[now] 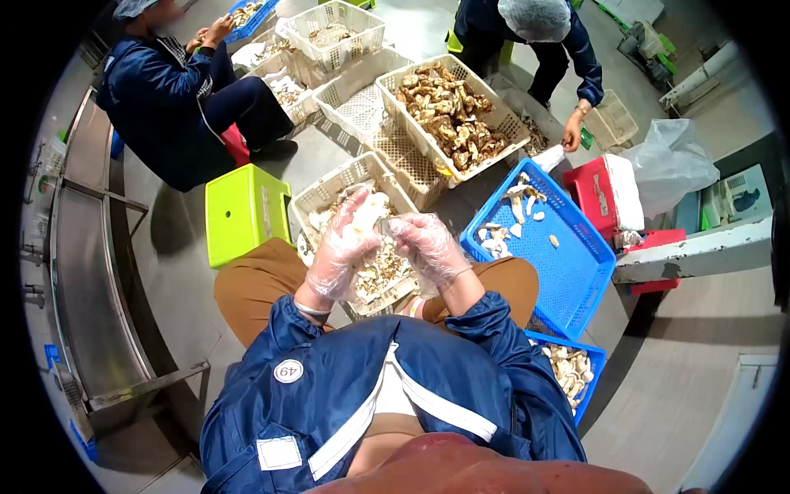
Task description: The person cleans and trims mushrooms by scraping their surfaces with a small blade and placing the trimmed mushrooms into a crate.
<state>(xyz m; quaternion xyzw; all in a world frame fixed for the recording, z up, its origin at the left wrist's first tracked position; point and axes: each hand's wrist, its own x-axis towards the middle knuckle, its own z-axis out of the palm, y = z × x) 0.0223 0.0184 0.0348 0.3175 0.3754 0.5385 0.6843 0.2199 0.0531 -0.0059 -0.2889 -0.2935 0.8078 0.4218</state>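
Both my hands wear clear plastic gloves and meet above a white plastic basket [405,191] between my knees. My left hand [339,257] is closed around a pale piece of mushroom [370,212]. Close beside it, my right hand [429,245] has its fingers pinched together at the mushroom's edge. A small greyish edge shows at those fingertips, too small to name. Below the hands, mushroom trimmings [383,276] lie in the basket.
A blue tray [568,284] with a few mushroom pieces is at my right, another blue tray [594,362] behind it. Ahead stands a crate of brown mushrooms [453,115]. A green stool [239,216] stands at left. Two people [160,99] [535,25] work nearby.
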